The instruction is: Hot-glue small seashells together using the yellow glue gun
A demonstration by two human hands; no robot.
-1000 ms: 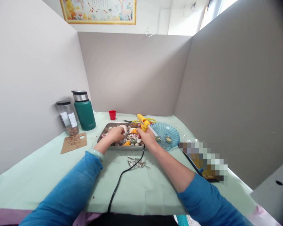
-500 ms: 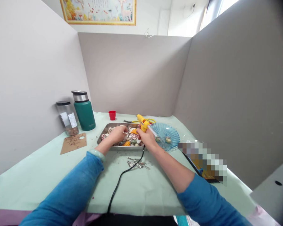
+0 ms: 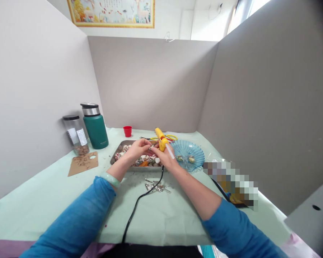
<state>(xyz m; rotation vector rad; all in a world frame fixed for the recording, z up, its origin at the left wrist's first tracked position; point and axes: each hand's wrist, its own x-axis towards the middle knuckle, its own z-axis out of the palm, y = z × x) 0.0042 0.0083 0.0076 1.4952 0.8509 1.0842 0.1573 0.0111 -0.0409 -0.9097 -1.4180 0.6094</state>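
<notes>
My right hand (image 3: 164,157) is wrapped round a yellow hot glue gun (image 3: 159,134), with a white glue stick (image 3: 170,151) sticking out of its back and a black cord (image 3: 140,198) trailing toward me. Beside it, my left hand (image 3: 136,149) is closed in a pinch on a small pale shell-like piece (image 3: 151,147). The fingertips of both hands meet at this piece and partly hide it. Below them is a metal tray (image 3: 134,169) of mixed shells (image 3: 143,163), some white, some orange or greenish.
Several metal clips (image 3: 156,186) lie in front of the tray. A blue glass plate (image 3: 197,153) bears two small shell pieces. Scissors (image 3: 172,137), a red cup (image 3: 127,131), a green flask (image 3: 96,130), a jar (image 3: 76,135) and a brown board (image 3: 83,164) stand around.
My left hand has risen from the shells and moved right to my right hand, with a small pale piece in its fingers. The glue gun has turned and shifted slightly left.
</notes>
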